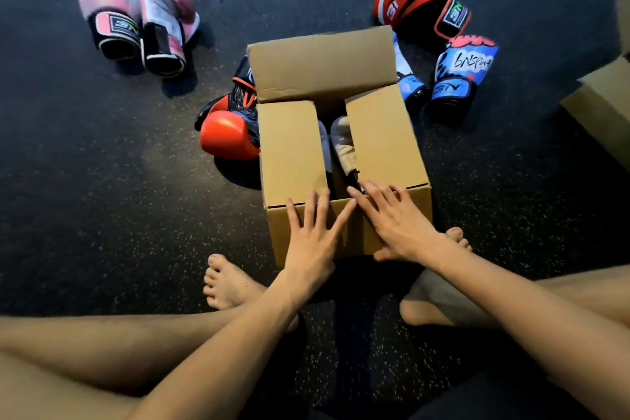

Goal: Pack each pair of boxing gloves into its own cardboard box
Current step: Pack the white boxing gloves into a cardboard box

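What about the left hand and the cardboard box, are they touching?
Touching. Head view shows the left hand spread flat against the near side of the cardboard box.

- The floor [85, 187] fills the whole view, from one edge to the other.
- It is very dark, almost black, and looks like rubber gym flooring.
- Many small pale flecks [191, 235], white and a little yellowish, are scattered over it without any pattern.
- The flecks show most clearly in the middle and lower parts; toward the top they are faint and blurred.
- The surface is matte and slightly grainy, with a weak pale sheen [160, 153] left of the centre.
- The light seems to come from above: the centre is brighter, while the corners sink into darkness.
- In the upper part the floor takes a bluish-grey tone.
- Shadows on the floor have soft edges.
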